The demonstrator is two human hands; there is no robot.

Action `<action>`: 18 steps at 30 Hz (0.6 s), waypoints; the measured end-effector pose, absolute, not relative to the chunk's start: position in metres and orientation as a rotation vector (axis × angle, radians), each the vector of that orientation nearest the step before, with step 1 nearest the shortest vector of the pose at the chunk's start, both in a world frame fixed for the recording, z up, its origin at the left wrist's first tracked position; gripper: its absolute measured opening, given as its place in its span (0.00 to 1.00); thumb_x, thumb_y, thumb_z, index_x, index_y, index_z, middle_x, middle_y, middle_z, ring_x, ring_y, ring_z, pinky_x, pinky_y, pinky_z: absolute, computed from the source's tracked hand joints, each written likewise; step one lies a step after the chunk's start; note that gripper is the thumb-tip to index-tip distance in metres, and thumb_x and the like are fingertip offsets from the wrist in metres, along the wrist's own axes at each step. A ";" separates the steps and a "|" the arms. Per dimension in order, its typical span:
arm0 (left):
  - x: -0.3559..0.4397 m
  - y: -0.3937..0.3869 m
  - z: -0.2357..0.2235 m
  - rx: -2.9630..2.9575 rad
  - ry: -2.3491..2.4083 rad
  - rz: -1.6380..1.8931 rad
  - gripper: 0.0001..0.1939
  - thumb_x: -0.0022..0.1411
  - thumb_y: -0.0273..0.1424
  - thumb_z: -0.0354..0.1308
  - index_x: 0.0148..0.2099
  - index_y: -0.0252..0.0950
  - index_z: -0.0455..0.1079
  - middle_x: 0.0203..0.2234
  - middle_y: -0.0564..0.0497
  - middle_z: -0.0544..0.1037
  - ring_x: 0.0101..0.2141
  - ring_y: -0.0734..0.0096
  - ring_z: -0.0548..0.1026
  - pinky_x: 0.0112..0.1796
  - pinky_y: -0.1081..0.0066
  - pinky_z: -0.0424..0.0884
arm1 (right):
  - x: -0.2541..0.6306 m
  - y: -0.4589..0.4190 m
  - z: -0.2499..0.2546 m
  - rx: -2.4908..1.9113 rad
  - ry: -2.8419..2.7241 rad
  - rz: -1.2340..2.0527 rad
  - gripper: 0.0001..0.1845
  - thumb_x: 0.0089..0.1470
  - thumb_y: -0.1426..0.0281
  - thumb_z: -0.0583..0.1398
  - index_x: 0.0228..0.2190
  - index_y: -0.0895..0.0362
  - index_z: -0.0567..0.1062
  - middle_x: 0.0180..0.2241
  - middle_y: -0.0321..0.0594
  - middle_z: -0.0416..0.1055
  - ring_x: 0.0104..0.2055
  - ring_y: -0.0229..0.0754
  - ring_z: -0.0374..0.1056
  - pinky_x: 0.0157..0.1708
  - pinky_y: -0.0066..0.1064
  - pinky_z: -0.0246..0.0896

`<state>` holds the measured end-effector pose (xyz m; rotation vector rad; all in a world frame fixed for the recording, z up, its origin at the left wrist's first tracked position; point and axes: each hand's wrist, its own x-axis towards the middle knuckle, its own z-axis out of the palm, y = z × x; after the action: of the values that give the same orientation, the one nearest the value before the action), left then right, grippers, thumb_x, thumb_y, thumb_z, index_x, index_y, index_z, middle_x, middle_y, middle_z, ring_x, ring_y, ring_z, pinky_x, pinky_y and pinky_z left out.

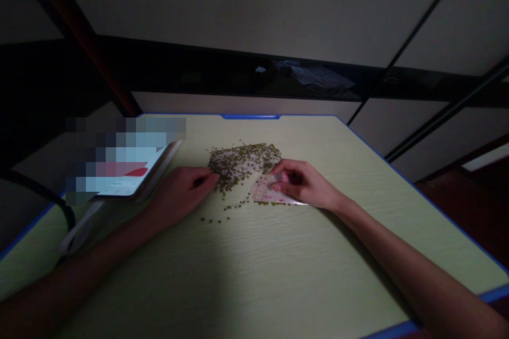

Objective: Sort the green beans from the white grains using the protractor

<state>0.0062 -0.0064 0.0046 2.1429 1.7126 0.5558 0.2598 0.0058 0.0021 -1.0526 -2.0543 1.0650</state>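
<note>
A pile of small dark green beans, like mung beans (265, 149), mixed with whitish grains (240, 167), lies in the middle of the table. My left hand (183, 188) rests at the pile's left edge, thumb and fingers pinched together; anything between the tips is hidden. At the right of the pile, my right hand (304, 183) grips a clear plastic bag or sheet with pink print (266, 193). Its near edge lies low over the table, with some beans showing along it. Several loose beans are scattered in front of the pile.
A tablet or phone with a lit screen (133, 175), partly blurred out, stands tilted at the left. A pale strap and dark cable (66, 206) are beside it. The table (254, 270) has a blue rim; pale cabinet panels (238, 5) rise behind it.
</note>
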 end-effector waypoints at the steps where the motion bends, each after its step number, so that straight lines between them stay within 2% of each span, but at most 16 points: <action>1: 0.006 -0.006 0.005 2.142 1.716 0.554 0.20 0.56 0.43 0.44 0.18 0.37 0.53 0.13 0.59 0.55 0.19 0.76 0.58 0.22 0.73 0.49 | 0.259 0.005 0.002 -1.048 -2.057 1.069 0.06 0.46 0.73 0.60 0.29 0.60 0.69 0.18 0.28 0.52 0.21 0.30 0.49 0.20 0.25 0.42; 11: 0.006 -0.006 0.004 2.144 1.705 0.548 0.20 0.56 0.43 0.44 0.18 0.37 0.53 0.13 0.58 0.55 0.19 0.76 0.58 0.23 0.73 0.49 | 0.244 -0.011 0.004 -0.981 -2.117 1.142 0.05 0.46 0.73 0.60 0.28 0.60 0.68 0.19 0.28 0.53 0.21 0.31 0.50 0.20 0.24 0.44; 18: 0.006 -0.006 0.004 2.131 1.711 0.557 0.20 0.56 0.43 0.44 0.18 0.37 0.53 0.13 0.58 0.56 0.19 0.75 0.59 0.22 0.73 0.49 | 0.237 -0.021 0.005 -0.906 -2.233 1.058 0.04 0.47 0.73 0.60 0.29 0.59 0.70 0.20 0.30 0.58 0.22 0.31 0.53 0.20 0.23 0.47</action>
<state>0.0057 -0.0061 0.0038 2.1314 1.7109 0.5568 0.2372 -0.0210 0.0047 -0.9056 -2.2333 1.0582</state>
